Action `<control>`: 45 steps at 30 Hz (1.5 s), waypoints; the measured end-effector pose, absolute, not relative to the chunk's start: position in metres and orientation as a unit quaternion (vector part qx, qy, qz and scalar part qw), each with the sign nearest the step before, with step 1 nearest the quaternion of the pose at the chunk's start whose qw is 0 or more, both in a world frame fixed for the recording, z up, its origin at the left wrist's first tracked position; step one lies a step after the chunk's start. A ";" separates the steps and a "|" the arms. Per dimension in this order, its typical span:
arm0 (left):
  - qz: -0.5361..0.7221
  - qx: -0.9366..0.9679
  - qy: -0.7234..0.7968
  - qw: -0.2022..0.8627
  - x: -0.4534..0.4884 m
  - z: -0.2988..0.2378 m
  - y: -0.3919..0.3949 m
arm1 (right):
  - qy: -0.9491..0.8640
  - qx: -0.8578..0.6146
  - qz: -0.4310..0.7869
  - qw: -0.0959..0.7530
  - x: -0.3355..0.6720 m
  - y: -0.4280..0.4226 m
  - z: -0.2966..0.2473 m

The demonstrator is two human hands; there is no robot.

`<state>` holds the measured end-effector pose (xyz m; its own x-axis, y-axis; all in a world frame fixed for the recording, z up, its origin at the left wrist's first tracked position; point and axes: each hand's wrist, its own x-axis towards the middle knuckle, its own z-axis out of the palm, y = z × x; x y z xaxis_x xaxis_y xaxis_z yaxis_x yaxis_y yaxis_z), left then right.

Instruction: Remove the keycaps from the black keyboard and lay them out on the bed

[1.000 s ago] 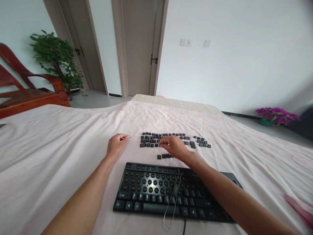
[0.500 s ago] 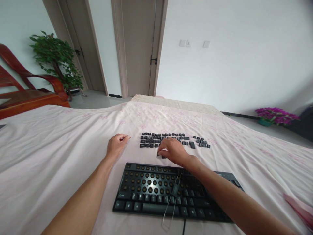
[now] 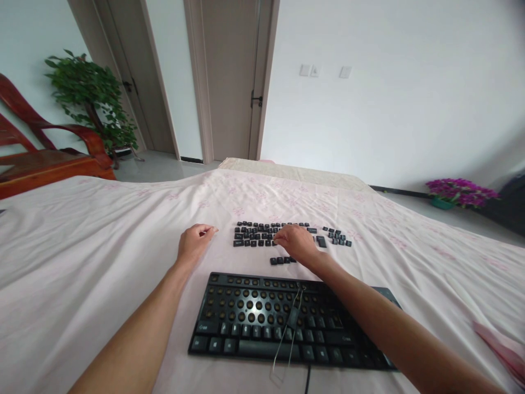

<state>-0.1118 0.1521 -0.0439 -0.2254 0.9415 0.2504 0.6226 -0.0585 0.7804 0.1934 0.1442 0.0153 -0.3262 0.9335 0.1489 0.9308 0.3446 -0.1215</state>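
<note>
My right hand point(image 3: 297, 243) is over the rows of loose black keycaps point(image 3: 253, 242). Its fingers are pinched at a keycap point(image 3: 275, 242) in the nearest row, and the palm hides part of the rows. A short separate row of keycaps point(image 3: 280, 261) lies just below that hand. My left hand point(image 3: 194, 241) rests on the cloth left of the rows, fingers curled together, with nothing visible in them. Closer to me is a black keyboard point(image 3: 256, 348), its upper rows stripped to round switch sites. Across it lies a wire keycap puller point(image 3: 293, 317).
A pale flowered cloth point(image 3: 135, 246) covers the wide surface. The keyboard's cable point(image 3: 308, 378) runs toward me. Pink fabric point(image 3: 498, 347) lies at the right. Beyond stand a wooden chair point(image 3: 94, 143), a leafy plant point(image 3: 88, 87), doors and purple flowers point(image 3: 461, 190).
My right hand has moved up and slightly right, from the short row to the nearest long row, with a keycap at its fingertips. More of the short row shows. My left hand has stayed still.
</note>
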 end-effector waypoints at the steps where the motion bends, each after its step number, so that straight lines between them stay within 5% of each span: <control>1: 0.422 0.592 0.659 0.192 -0.112 -0.044 0.152 | -0.814 -0.572 0.007 0.095 0.193 0.144 0.015; 33: 0.421 0.596 0.658 0.184 -0.115 -0.050 0.157 | -0.870 -0.474 0.074 0.115 0.190 0.118 0.022; 38: 0.419 0.591 0.664 0.186 -0.114 -0.048 0.155 | -0.829 -0.529 0.062 0.173 0.202 0.132 0.018; 45: 0.423 0.589 0.660 0.196 -0.113 -0.048 0.155 | -0.785 -0.605 0.044 0.125 0.213 0.145 0.014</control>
<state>-0.1133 0.1547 -0.0482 -0.2297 0.9434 0.2392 0.6110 -0.0515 0.7899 0.2133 0.1446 0.0136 -0.2364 0.9611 0.1429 0.9390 0.2638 -0.2205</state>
